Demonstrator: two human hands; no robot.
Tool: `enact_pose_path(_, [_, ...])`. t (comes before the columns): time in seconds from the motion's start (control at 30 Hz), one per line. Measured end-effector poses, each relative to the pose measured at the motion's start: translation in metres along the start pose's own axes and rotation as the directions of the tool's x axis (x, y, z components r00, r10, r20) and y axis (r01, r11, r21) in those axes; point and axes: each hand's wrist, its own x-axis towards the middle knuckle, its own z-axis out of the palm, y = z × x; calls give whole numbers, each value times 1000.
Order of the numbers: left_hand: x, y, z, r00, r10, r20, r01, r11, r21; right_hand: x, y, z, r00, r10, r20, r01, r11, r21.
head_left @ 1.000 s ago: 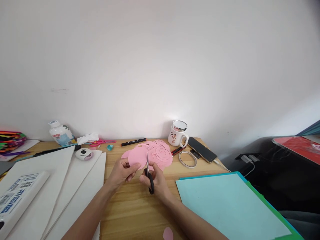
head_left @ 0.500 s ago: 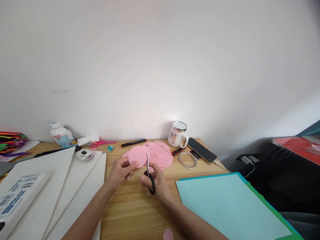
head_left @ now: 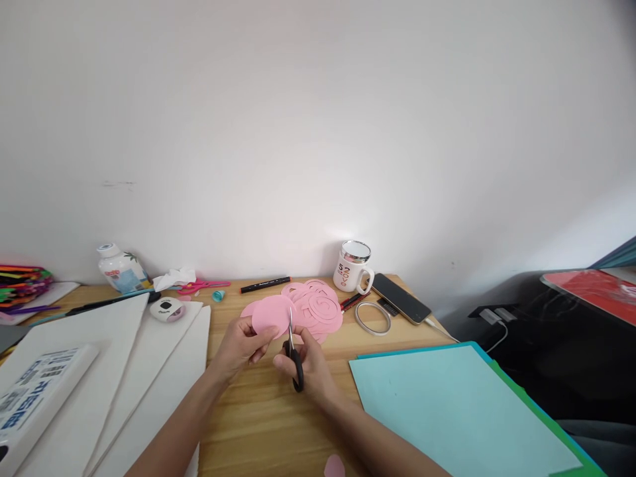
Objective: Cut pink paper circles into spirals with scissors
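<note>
My left hand point(head_left: 244, 342) pinches a round pink paper disc point(head_left: 269, 315) by its lower left edge, thumb on top. In my right hand point(head_left: 308, 361) are black-handled scissors point(head_left: 297, 366), fingers wrapped round the handles. Their blades point away from me and meet the disc's right edge; they look nearly closed. Just behind both hands lies a pile of pink paper spirals point(head_left: 320, 308). A small pink paper scrap point(head_left: 334, 466) rests at the desk's near edge.
White sheets point(head_left: 169, 384) and a boxed pack point(head_left: 42, 397) lie left. Light blue paper point(head_left: 447, 404) covers the right side. Along the wall stand a mug point(head_left: 350, 268), a phone point(head_left: 401, 298), a marker point(head_left: 265, 285), pink scissors point(head_left: 203, 286) and a bottle point(head_left: 122, 268). A silver ring point(head_left: 372, 318) lies near the mug.
Both hands have shifted slightly left and down, bringing the disc and scissors along. The disc looks flatter from here, and the scissors have turned a little. The pile behind stays put.
</note>
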Motion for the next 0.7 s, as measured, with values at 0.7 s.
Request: enact_pose_path(0.7, [2, -5, -5, 998, 56, 5, -56, 998, 29, 2, 3, -3, 1000, -22, -9, 22, 999, -38])
